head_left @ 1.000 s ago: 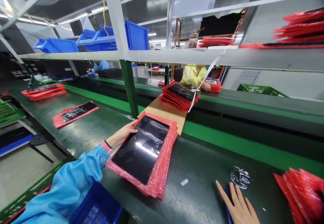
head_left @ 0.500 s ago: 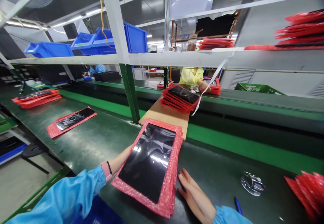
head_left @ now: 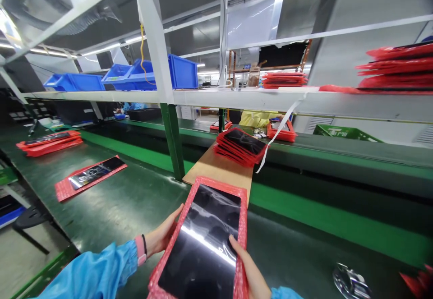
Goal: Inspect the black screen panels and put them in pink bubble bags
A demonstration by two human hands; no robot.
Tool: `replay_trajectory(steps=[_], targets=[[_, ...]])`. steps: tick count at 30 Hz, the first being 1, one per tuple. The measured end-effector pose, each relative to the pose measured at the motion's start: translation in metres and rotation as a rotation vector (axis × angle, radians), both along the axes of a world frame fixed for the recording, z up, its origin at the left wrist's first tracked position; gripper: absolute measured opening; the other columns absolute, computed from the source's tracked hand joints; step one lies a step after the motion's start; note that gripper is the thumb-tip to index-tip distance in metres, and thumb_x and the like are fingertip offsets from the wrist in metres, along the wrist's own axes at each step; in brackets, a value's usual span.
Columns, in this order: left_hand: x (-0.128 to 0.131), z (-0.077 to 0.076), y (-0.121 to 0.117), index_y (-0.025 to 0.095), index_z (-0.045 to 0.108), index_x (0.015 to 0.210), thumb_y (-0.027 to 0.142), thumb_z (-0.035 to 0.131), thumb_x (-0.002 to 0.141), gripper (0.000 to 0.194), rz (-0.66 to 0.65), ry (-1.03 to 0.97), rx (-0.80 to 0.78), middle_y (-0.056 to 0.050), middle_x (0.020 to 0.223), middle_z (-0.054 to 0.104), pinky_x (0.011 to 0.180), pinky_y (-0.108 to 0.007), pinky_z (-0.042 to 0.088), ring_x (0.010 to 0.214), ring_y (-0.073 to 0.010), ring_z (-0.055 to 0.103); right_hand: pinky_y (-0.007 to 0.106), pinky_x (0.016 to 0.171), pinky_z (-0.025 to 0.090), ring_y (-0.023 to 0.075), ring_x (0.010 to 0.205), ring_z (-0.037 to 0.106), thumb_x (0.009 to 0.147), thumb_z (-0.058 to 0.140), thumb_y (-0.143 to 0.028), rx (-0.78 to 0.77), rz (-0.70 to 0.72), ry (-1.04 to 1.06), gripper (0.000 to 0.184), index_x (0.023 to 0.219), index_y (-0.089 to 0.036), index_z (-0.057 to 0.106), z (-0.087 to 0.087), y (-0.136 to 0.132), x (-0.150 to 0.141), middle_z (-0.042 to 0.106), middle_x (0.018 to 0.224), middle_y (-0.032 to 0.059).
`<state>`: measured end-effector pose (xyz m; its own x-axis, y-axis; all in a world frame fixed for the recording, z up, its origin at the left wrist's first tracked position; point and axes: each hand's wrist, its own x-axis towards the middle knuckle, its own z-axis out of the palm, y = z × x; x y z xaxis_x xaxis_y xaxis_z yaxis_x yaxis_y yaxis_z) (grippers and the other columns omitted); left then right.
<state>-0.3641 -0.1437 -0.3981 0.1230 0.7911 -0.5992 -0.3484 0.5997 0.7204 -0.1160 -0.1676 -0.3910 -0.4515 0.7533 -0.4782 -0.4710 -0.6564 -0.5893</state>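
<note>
A stack of black panels in red bubble-wrap bags is between both my hands at the near edge of the green table. My left hand grips the stack's left edge, with the thumb on its rim. My right hand holds the right edge, with fingers lying on top of the bag. The stack's far end reaches a brown cardboard sheet.
Another pile of red-bagged panels sits on the far end of the cardboard. A single bagged panel and a pile lie to the left. A tape dispenser is at the right. A person in yellow works behind the shelf post.
My right hand came from the table at the right onto the stack's right edge. The stack was drawn nearer and turned straighter between both hands.
</note>
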Motion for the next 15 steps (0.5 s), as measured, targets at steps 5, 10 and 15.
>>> replay_trajectory(steps=[5, 10, 15], targets=[[0.007, 0.002, -0.005, 0.017, 0.068, 0.073, 0.053, 0.075, 0.060, 0.038, 0.041, 0.134, 0.168, -0.005, 0.074, 0.071, 0.086, -0.032, 0.049, 0.092, -0.0252, 0.064, 0.042, 0.091, 0.048, 0.0326, 0.107, 0.063, 0.055, 0.082, -0.044, 0.034, -0.030, -0.042, 0.069, 0.116, -0.016, 0.063, -0.008, 0.008, 0.003, 0.073, 0.103, 0.0093], [0.022, -0.005, -0.017, 0.017, 0.071, 0.082, 0.050, 0.074, 0.062, 0.038, 0.114, 0.058, 0.355, -0.007, 0.091, 0.071, 0.099, -0.037, 0.041, 0.108, -0.0277, 0.058, 0.038, 0.096, 0.045, 0.0301, 0.111, 0.060, 0.048, 0.086, -0.039, 0.072, -0.139, -0.123, 0.083, 0.123, -0.017, 0.058, -0.026, 0.006, -0.001, 0.072, 0.104, 0.0082], [0.028, -0.016, -0.030, 0.018, 0.069, 0.087, 0.048, 0.077, 0.059, 0.042, 0.250, 0.056, 0.345, -0.006, 0.089, 0.070, 0.089, -0.039, 0.047, 0.099, -0.0284, 0.061, 0.039, 0.096, 0.045, 0.0312, 0.107, 0.062, 0.045, 0.087, -0.038, 0.091, -0.101, -0.133, 0.089, 0.126, -0.016, 0.055, -0.009, -0.004, 0.006, 0.073, 0.102, 0.0079]])
